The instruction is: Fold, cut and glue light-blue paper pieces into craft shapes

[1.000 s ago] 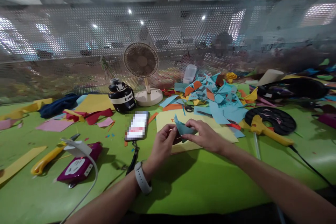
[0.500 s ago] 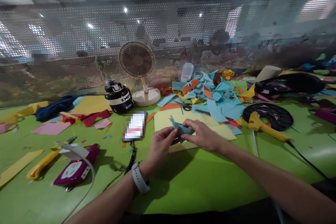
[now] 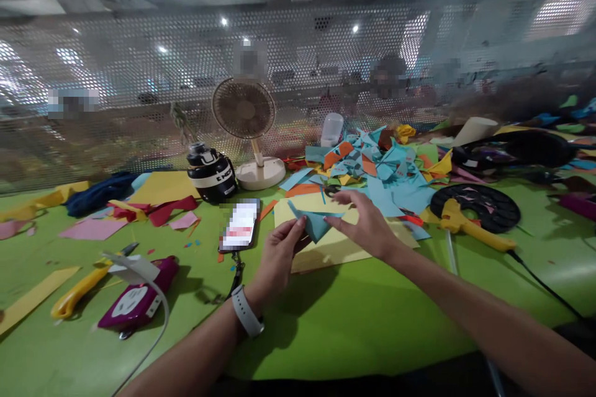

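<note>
A folded piece of blue paper (image 3: 318, 227), pointed at its lower end, is held just above the yellow sheets (image 3: 347, 252). My left hand (image 3: 280, 255) pinches its left side between thumb and fingers. On the other side, my right hand (image 3: 371, 227) has thumb and fingers spread apart, the thumb tip at the paper's right part. Whether that thumb presses on the paper or only rests there I cannot tell. Scissors (image 3: 331, 190) lie partly hidden behind the right fingers.
Behind the sheets is a heap of blue folded papers (image 3: 386, 161). A yellow glue gun (image 3: 475, 226) lies right, by a black round tray (image 3: 505, 201). Left are a phone (image 3: 241, 223), a black bottle (image 3: 212, 177), a fan (image 3: 244, 108), a purple power block (image 3: 139, 301) and a yellow cutter (image 3: 79, 288).
My right hand has opened its fingers and lifted them away from the blue paper. The paper has turned and shows a wider folded face, still in my left hand.
</note>
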`<state>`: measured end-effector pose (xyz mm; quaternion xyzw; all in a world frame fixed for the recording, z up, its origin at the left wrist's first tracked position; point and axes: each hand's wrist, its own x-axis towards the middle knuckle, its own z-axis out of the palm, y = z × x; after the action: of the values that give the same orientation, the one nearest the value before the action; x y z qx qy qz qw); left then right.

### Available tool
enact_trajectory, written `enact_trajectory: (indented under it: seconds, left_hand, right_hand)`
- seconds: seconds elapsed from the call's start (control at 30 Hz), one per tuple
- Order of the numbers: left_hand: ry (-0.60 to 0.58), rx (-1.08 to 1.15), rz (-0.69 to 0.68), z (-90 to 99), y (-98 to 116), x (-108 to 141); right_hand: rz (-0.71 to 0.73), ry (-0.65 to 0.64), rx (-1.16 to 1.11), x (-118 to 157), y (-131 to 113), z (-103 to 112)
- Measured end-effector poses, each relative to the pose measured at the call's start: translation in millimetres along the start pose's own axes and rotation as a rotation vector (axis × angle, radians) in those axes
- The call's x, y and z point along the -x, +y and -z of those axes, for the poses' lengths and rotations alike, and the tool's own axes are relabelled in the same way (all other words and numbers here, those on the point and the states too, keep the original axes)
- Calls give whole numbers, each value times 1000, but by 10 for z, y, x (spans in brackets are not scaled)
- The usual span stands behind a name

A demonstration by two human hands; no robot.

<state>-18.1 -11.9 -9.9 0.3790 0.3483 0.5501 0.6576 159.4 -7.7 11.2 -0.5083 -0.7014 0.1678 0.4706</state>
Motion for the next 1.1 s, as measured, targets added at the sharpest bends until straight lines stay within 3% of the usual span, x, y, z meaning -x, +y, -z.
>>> enact_trajectory:
  seconds: [0.07, 0.2, 0.37, 0.7, 0.93, 1.1]
  left_hand:
    - [8, 48, -6, 7, -11, -17]
    - [-2, 78, -14, 2, -35, -20]
    - [12, 131, 71, -28, -21, 1]
    - [36, 141, 104, -13, -39, 18]
    - [-100, -45, 135, -42, -30, 83]
    - [-119, -58, 157, -19, -49, 61]
  right_hand:
    - [-166, -27, -175, -20, 12, 18]
    - [-395, -291, -450, -20, -30, -10]
    - [-431, -228, -585, -9, -31, -75]
    - [-458, -230, -637, 18, 22, -109]
    - [-487, -245, -643, 29, -8, -133]
    - [-489, -298, -623, 19, 44, -109]
